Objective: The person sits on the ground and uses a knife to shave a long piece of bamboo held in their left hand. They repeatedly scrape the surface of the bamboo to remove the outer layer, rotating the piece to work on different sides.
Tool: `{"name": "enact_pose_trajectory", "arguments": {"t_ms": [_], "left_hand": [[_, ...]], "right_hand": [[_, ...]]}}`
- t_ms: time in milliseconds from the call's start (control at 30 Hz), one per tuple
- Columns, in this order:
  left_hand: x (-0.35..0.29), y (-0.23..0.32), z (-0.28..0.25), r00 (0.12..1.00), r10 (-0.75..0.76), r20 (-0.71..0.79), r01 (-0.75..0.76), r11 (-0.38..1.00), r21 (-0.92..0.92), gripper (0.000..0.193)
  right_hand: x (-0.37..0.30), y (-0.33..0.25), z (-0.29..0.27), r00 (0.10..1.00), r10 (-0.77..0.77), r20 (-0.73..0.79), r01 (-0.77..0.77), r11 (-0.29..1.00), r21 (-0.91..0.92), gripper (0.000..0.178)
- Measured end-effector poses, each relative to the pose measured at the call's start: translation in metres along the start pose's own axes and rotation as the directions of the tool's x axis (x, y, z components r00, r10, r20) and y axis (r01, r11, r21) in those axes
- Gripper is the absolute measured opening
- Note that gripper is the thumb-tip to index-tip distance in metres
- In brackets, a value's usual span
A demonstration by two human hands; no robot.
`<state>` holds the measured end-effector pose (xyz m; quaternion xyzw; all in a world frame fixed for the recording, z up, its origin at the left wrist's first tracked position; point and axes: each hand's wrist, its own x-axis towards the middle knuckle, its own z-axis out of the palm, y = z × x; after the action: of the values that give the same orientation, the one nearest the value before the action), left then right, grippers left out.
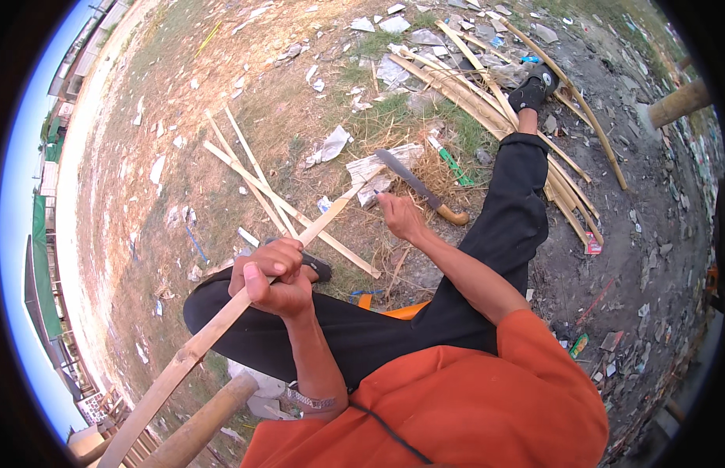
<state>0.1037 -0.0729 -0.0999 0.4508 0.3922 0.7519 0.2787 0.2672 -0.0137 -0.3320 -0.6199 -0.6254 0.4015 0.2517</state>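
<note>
My left hand (274,279) is closed around a long, flat bamboo strip (198,345). The strip slants from the lower left up toward a pale, weathered block (365,168) on the ground. Close to the strip's far end, my right hand (401,216) is closed in a pinch. A small dark tip shows at its fingers, too small to name. A machete (413,180) with a dark blade and a wooden handle lies just beyond that hand, its blade end over the block.
Several split bamboo strips (456,92) lie around my outstretched right foot. More strips (257,187) cross on the ground at the left. A curved pole (574,93) rests at the far right. Round bamboo posts (678,104) stand at the right and lower left (210,421). Scraps litter the dirt.
</note>
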Motion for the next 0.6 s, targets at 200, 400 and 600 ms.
{"name": "enact_pose_trajectory", "arguments": {"t_ms": [200,400,600], "left_hand": [[0.003,0.003,0.005,0.999,0.039,0.014,-0.038,0.998,-0.039,0.03],[0.006,-0.003,-0.005,0.992,-0.032,-0.122,0.024,0.998,-0.064,0.032],[0.003,-0.001,-0.007,0.998,-0.013,-0.068,0.014,1.0,0.022,0.033]], "right_hand": [[0.037,0.03,0.001,0.966,0.256,0.042,-0.245,0.954,-0.172,0.057],[0.036,0.05,0.024,0.928,0.372,-0.028,-0.372,0.92,-0.126,0.055],[0.02,0.017,-0.011,0.979,0.199,0.051,-0.192,0.975,-0.107,0.057]]}}
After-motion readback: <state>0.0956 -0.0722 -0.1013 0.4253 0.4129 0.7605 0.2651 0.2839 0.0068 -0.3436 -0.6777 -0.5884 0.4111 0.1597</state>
